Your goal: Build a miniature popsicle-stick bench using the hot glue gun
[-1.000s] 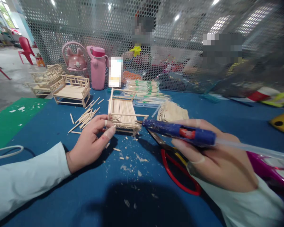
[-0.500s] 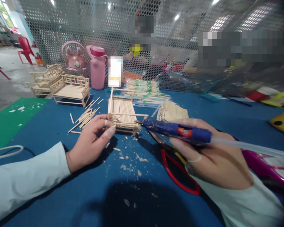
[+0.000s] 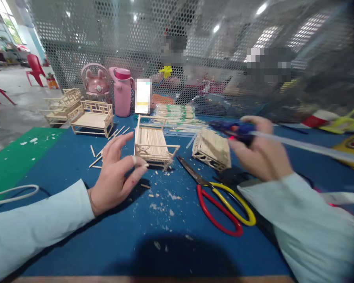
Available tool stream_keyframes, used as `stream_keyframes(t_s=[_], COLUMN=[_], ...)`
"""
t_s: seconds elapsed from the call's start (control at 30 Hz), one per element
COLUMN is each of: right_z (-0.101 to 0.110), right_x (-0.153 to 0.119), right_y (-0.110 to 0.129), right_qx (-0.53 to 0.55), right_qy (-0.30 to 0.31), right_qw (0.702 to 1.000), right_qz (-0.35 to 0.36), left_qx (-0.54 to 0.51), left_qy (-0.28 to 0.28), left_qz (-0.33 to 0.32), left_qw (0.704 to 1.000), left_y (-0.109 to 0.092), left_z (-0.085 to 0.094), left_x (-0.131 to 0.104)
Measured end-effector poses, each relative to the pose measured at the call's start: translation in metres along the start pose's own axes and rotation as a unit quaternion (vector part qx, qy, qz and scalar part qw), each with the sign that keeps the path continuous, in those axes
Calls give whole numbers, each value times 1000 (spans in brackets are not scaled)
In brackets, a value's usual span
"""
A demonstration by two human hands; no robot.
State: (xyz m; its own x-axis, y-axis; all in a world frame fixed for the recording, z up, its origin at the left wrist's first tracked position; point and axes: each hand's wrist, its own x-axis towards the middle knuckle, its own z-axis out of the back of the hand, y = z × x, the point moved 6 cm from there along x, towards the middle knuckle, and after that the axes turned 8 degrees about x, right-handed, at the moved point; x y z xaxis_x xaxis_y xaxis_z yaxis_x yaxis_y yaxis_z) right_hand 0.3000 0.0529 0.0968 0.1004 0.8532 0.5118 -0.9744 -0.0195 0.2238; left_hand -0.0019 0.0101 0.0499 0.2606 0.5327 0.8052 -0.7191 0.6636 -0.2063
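Note:
My right hand is wrapped round a blue hot glue gun, its nozzle pointing left and a long translucent glue stick running out of the back. Blur softens the gun's outline. Thumb and index finger of my left hand pinch a tiny piece of wooden stick; the other fingers are loosely raised. Just beyond these fingertips stands a small bench frame of pale sticks, with a slatted seat. Red-and-yellow-handled scissors lie slightly open between my hands.
Finished miniature benches stand back left, near a pink bottle and a lit phone. Loose sticks lie behind my left hand. Another stick piece rests by the glue gun. Bagged sticks lie before the perforated metal screen.
My right hand has drawn the glue gun away from the bench frame, up and to the right, uncovering the scissors. My left hand has shifted slightly right and down, off the frame.

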Motion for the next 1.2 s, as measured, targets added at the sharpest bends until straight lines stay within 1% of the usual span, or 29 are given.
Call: stream_keyframes(t_s=[0.07, 0.13, 0.2, 0.23, 0.27, 0.3, 0.33, 0.37, 0.4, 0.43, 0.47, 0.5, 0.53, 0.57, 0.6, 0.67, 0.8, 0.97, 1.07, 1.13, 1.17, 1.2], right_z=[-20, -38, -47, -45, -40, -30, -17, -3, 9, 18, 23, 24, 24, 22, 19, 11, 2, -2, -5, -7, -8, -9], right_x=[13, 21, 24, 25, 24, 22, 18, 12, 2, -9, -21, -31, -40, -45, -48, -49, -47, -49, -50, -51, -52, -53], right_y=[-3, -7, -11, -12, -11, -7, 3, 17, 36, 58, 79, 97, 112, 123, 131, 138, 138, 138, 137, 136, 136, 135], right_qx=[-28, -31, -22, -23, -27, -30, -28, -15, 12, 45, 62, 63, 61, 55, 50, 46, 48, 27, 7, -4, -8, -10], right_qy=[86, 158, 192, 185, 158, 112, 53, -15, -57, -77, -79, -70, -73, -78, -82, -95, -131, -142, -169, -192, -201, -209], right_qw=[995, 985, 980, 982, 987, 993, 997, 995, 983, 959, 931, 903, 879, 866, 857, 852, 852, 854, 855, 848, 844, 839], right_qz=[-53, -63, -47, -35, -20, 5, 46, 100, 177, 268, 351, 419, 468, 491, 506, 512, 505, 499, 491, 494, 498, 503], left_qx=[37, 61, 83, 95, 106, 116, 125, 132, 139, 146, 153, 159, 163, 164, 161, 151, 119, 95, 69, 61, 61, 61], left_qy=[-24, -34, -38, -42, -48, -55, -62, -69, -76, -77, -72, -61, -46, -29, -14, 1, 15, 29, 18, 2, 0, 10], left_qz=[-64, -76, -74, -77, -81, -86, -92, -98, -105, -111, -115, -117, -116, -112, -106, -94, -63, -51, -57, -61, -65, -70], left_qw=[997, 995, 993, 992, 990, 988, 986, 984, 982, 980, 979, 978, 979, 980, 981, 984, 991, 994, 996, 996, 996, 996], left_y=[-10, -14, -15, -16, -16, -17, -17, -18, -19, -21, -22, -22, -22, -21, -20, -17, -11, -9, -7, -5, -4, -3], left_z=[3, 2, -2, -4, -6, -9, -11, -13, -15, -17, -19, -21, -23, -25, -27, -28, -29, -29, -25, -21, -20, -20], left_x=[0, 1, 3, 5, 6, 9, 11, 14, 17, 20, 23, 25, 27, 29, 29, 29, 29, 30, 28, 29, 31, 33])
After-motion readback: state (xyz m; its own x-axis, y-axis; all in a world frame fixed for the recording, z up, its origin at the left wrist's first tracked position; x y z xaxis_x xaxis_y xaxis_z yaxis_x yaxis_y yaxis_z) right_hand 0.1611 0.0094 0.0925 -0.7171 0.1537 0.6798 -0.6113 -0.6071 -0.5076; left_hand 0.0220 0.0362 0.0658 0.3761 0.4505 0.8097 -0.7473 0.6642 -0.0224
